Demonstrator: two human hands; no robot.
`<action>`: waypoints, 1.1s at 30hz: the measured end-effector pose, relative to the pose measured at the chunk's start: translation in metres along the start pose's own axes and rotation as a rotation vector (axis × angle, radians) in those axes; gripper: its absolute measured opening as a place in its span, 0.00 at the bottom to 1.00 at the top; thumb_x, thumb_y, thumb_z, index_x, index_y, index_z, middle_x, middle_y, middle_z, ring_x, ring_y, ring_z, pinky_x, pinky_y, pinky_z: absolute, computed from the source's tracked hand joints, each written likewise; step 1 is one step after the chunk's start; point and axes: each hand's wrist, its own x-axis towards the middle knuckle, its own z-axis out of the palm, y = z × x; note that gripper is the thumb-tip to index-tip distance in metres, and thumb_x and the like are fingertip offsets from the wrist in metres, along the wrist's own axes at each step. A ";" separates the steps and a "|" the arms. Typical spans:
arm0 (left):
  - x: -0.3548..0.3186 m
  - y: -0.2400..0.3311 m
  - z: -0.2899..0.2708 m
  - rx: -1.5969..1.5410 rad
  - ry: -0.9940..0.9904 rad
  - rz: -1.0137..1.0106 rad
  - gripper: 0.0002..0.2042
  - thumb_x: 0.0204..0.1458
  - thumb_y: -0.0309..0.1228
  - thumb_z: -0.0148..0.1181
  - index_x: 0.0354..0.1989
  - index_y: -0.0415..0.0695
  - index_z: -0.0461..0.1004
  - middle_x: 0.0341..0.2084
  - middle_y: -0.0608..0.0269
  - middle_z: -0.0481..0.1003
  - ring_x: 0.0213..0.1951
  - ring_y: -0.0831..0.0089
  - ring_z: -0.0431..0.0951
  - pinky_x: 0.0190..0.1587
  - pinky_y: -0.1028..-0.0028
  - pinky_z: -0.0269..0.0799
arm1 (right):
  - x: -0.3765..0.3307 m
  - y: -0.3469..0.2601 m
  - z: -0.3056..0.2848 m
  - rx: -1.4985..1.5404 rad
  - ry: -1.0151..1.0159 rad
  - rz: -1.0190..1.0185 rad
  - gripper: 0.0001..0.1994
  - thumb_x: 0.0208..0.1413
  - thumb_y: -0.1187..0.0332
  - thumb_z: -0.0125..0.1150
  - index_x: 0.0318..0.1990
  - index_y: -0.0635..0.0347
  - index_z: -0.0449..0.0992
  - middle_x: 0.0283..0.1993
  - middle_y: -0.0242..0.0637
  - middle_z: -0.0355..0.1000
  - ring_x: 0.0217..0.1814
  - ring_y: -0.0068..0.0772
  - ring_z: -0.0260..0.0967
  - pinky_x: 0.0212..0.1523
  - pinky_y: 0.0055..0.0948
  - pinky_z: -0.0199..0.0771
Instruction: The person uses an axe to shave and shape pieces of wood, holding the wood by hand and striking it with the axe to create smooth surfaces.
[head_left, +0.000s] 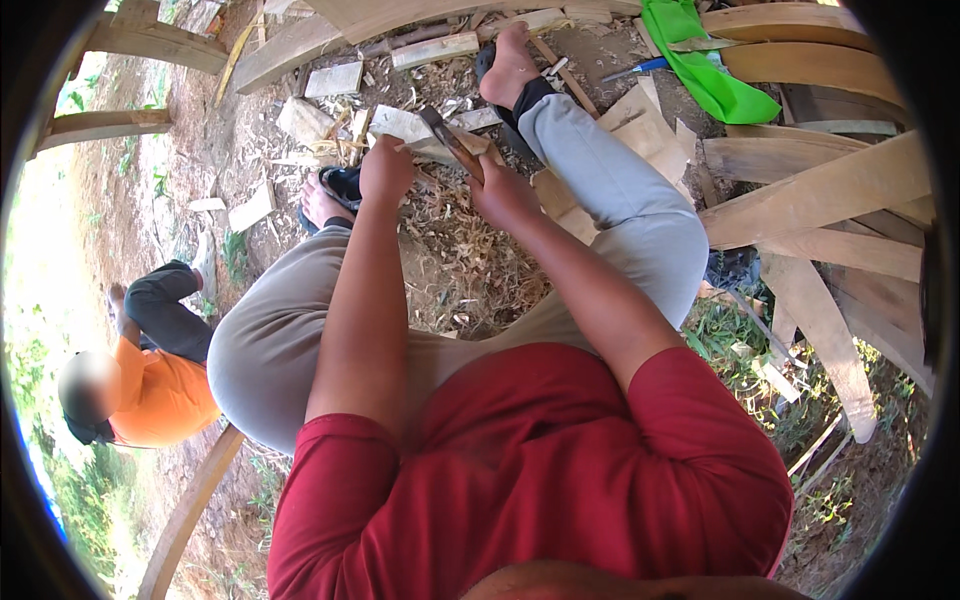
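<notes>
Grips hammer-like tool in right hand, fingers wrapped around wooden handle, dark head up and left beyond knuckles. Left hand just left of tool, fingers curled narrow in fist; small pale tip at thumb side, cannot tell what. Looks like close work between both hands, judging by spacing.

Pale wood block just beyond left fingers; touching or apart, cannot tell. Wood shavings below and between both hands, toward body. Left foot in dark sandal near left fingers; bare right foot beyond right fingers. Green cloth and blue-handled tool farther off, beyond and right of right fingers; planks well to right. Co-worker in orange well left of left fingers.

To do well: hold handle firm, wrist loose, short controlled swings only. Steady left fingers, out of line with dark head. Seat work on something solid before any blow. Mind both feet, especially bare one. Glancing hit probably main risk.
</notes>
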 end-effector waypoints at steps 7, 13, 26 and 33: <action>0.020 -0.005 -0.009 -0.004 -0.058 -0.011 0.16 0.58 0.39 0.62 0.49 0.43 0.80 0.43 0.42 0.83 0.49 0.45 0.82 0.56 0.54 0.76 | 0.018 -0.003 0.001 -0.056 0.063 -0.119 0.21 0.67 0.58 0.56 0.61 0.58 0.66 0.43 0.58 0.79 0.47 0.64 0.79 0.49 0.59 0.78; 0.021 0.006 -0.009 0.010 -0.073 -0.001 0.16 0.57 0.38 0.63 0.48 0.43 0.81 0.44 0.43 0.83 0.50 0.46 0.82 0.55 0.55 0.76 | 0.033 0.010 0.016 -0.093 0.092 -0.068 0.19 0.68 0.55 0.54 0.58 0.59 0.68 0.45 0.57 0.79 0.49 0.65 0.78 0.50 0.58 0.77; 0.024 0.010 -0.010 0.040 -0.095 0.002 0.16 0.58 0.41 0.62 0.50 0.44 0.81 0.46 0.43 0.83 0.52 0.45 0.81 0.56 0.54 0.75 | 0.037 0.002 0.014 -0.074 0.016 -0.068 0.17 0.68 0.57 0.54 0.55 0.58 0.68 0.42 0.56 0.80 0.48 0.64 0.79 0.49 0.60 0.77; 0.020 0.014 -0.011 0.055 -0.097 0.001 0.15 0.60 0.38 0.63 0.50 0.44 0.80 0.45 0.43 0.83 0.51 0.46 0.82 0.55 0.54 0.76 | 0.043 0.006 0.016 -0.123 -0.015 -0.070 0.17 0.67 0.57 0.55 0.55 0.58 0.69 0.47 0.56 0.79 0.51 0.63 0.78 0.51 0.57 0.77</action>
